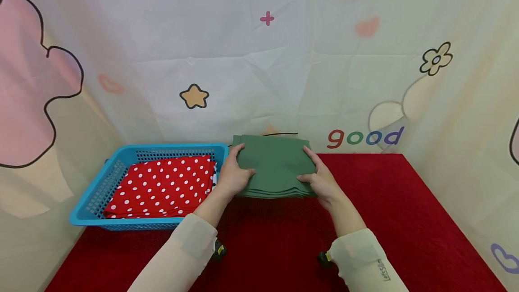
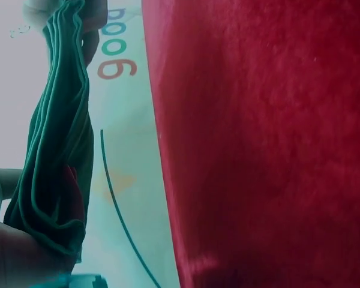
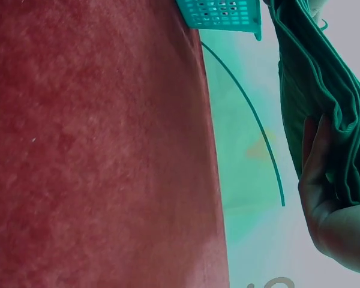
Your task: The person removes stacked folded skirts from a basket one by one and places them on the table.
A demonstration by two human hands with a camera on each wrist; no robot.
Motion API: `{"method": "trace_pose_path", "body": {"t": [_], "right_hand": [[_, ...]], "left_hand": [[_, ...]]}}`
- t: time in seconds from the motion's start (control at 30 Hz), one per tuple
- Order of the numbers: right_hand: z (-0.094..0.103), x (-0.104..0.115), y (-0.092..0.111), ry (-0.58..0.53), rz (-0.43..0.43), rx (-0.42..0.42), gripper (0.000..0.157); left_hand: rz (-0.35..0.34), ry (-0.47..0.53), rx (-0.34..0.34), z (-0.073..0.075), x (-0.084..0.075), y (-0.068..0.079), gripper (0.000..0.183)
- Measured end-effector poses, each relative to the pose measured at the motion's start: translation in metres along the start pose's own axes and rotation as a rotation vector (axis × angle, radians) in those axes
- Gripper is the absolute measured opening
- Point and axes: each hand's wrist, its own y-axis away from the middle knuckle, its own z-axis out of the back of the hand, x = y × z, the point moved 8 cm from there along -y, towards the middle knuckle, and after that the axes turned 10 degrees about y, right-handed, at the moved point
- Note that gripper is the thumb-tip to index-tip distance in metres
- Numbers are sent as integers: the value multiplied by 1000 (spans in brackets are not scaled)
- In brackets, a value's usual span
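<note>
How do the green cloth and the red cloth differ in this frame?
The green cloth is plain, while the red cloth is patterned with white dots. The green cloth is held up off the table, gripped between the left hand and the right hand; the red cloth lies in the blue basket with no hand on it. Both look folded.
</note>
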Motion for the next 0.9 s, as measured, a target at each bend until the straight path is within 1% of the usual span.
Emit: {"method": "trace_pose_path", "body": {"t": [0.13, 0.4, 0.5, 0.67, 0.9], "right_hand": [[2, -5, 0, 19, -8, -5, 90], [6, -18, -1, 39, -21, -12, 90], [7, -22, -2, 40, -22, -13, 91], [8, -30, -2, 47, -39, -11, 91], [8, -43, -3, 51, -63, -14, 91]], "left_hand": [[-7, 11, -28, -5, 3, 2, 80], [-45, 4, -85, -16, 9, 10, 76], [-42, 12, -98, -19, 13, 12, 72], [-39, -9, -108, -23, 20, 15, 64], [-23, 7, -123, -29, 36, 14, 63]]}}
